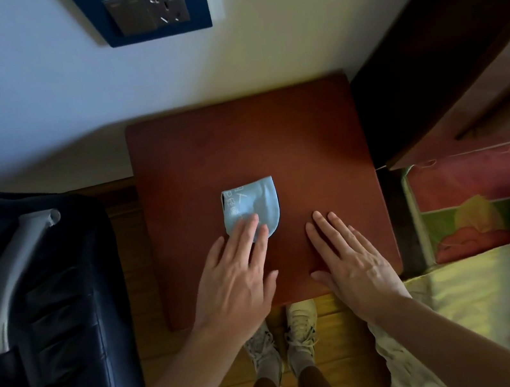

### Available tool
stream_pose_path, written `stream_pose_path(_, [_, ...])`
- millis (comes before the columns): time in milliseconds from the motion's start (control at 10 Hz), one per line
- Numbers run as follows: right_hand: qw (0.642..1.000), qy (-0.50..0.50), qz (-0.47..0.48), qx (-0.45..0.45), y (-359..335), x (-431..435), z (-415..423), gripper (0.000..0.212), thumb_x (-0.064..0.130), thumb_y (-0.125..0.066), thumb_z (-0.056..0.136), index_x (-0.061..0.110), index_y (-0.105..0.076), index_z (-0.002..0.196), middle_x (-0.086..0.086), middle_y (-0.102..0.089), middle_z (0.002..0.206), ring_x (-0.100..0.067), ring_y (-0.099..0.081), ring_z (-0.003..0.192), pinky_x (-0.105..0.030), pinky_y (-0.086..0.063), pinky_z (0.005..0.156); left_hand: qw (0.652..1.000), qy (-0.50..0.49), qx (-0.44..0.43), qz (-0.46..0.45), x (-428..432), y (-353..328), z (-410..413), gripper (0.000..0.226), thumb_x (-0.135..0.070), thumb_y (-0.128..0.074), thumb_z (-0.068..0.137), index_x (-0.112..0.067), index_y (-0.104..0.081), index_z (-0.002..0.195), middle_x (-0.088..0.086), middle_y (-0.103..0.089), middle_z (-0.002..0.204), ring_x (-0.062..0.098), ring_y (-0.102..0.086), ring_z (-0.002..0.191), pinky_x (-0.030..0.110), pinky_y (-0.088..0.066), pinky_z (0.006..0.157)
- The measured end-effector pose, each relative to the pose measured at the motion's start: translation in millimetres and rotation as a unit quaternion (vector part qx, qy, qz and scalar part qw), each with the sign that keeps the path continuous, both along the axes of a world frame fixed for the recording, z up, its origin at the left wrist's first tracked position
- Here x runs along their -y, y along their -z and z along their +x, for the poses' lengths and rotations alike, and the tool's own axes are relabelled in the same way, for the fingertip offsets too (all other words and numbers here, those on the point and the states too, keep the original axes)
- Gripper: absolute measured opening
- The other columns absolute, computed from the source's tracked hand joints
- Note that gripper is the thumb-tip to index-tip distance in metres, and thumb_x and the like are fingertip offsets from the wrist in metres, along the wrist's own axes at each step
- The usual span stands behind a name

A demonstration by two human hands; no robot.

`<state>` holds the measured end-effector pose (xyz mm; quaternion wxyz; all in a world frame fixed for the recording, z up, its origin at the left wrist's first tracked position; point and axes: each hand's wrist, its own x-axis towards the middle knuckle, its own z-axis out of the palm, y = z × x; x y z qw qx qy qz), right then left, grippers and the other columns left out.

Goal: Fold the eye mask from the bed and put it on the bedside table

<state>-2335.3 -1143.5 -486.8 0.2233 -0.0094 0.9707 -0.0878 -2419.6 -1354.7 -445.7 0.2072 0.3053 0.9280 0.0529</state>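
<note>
A light blue eye mask point(256, 201) with white print lies folded in half on the reddish-brown bedside table point(287, 133), left of its middle. My left hand point(236, 274) is flat, fingers apart, with the fingertips resting on the mask's near edge. My right hand point(348, 255) lies flat on the bare tabletop to the right of the mask, fingers spread, holding nothing and apart from the mask.
The bed point(485, 289) with pale yellow bedding and a dark wooden headboard point(457, 41) stands to the right. A dark chair with a grey armrest point(7, 275) is on the left. A wall socket panel point(145, 9) is above the table. My feet point(284, 333) stand on wooden floor.
</note>
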Motion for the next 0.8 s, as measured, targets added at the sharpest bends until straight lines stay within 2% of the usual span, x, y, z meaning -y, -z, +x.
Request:
stream_pose_path(100, [1.0, -0.003, 0.002, -0.002, 2.1, -0.6, 0.9, 0.075, 0.055, -0.034, 0.095, 0.016, -0.022, 0.158, -0.007, -0.018, 0.168, -0.026, -0.017, 0.154, -0.043, -0.028, 0.121, 0.999, 0.006, 0.02, -0.024, 0.2, 8.3, 1.4, 0.073, -0.05, -0.034, 0.098, -0.014, -0.009, 0.156, 0.004, -0.002, 0.167, 0.018, -0.007, 0.152, 0.047, -0.025, 0.119])
stream_pose_path(500, [1.0, -0.007, 0.0, -0.007, -0.1, -2.2, -0.3, 0.075, 0.056, -0.033, 0.094, 0.015, -0.027, 0.157, -0.009, -0.024, 0.167, -0.027, -0.023, 0.153, -0.045, -0.033, 0.119, 0.999, -0.013, 0.027, -0.044, -23.5, 13.4, -15.2, 0.077, -0.051, -0.032, 0.098, -0.016, 0.006, 0.155, 0.001, 0.013, 0.166, 0.016, 0.007, 0.152, 0.046, -0.015, 0.122])
stream_pose_path(600, [1.0, -0.004, -0.008, 0.013, -7.1, -0.7, -1.8, 0.078, 0.059, -0.034, 0.092, 0.013, -0.032, 0.155, -0.009, -0.029, 0.165, -0.029, -0.029, 0.151, -0.045, -0.039, 0.116, 0.998, -0.006, 0.025, -0.062, -26.4, 5.8, -16.9, 0.078, -0.051, -0.032, 0.098, -0.016, 0.008, 0.155, 0.003, 0.012, 0.166, 0.018, 0.007, 0.152, 0.048, -0.012, 0.123])
stream_pose_path(700, [0.999, 0.017, -0.037, 0.02, -40.0, 2.9, -21.4, 0.078, 0.061, -0.033, 0.095, 0.015, -0.026, 0.158, -0.004, -0.022, 0.168, -0.026, -0.025, 0.153, -0.045, -0.035, 0.118, 0.999, -0.004, 0.014, -0.045, -27.6, -24.7, -24.6, 0.074, -0.047, -0.036, 0.098, -0.021, 0.003, 0.156, 0.003, 0.004, 0.167, 0.022, -0.002, 0.153, 0.049, -0.013, 0.122])
stream_pose_path(800, [0.998, 0.027, -0.051, -0.009, -91.0, 7.7, -33.1, 0.073, 0.051, -0.043, 0.098, 0.017, -0.022, 0.158, -0.003, -0.022, 0.168, -0.025, -0.022, 0.154, -0.045, -0.032, 0.12, 0.999, -0.003, -0.021, -0.024, -20.9, -73.1, -27.9, 0.069, -0.04, -0.043, 0.097, -0.025, -0.01, 0.156, 0.004, -0.014, 0.166, 0.025, -0.013, 0.151, 0.05, -0.018, 0.121])
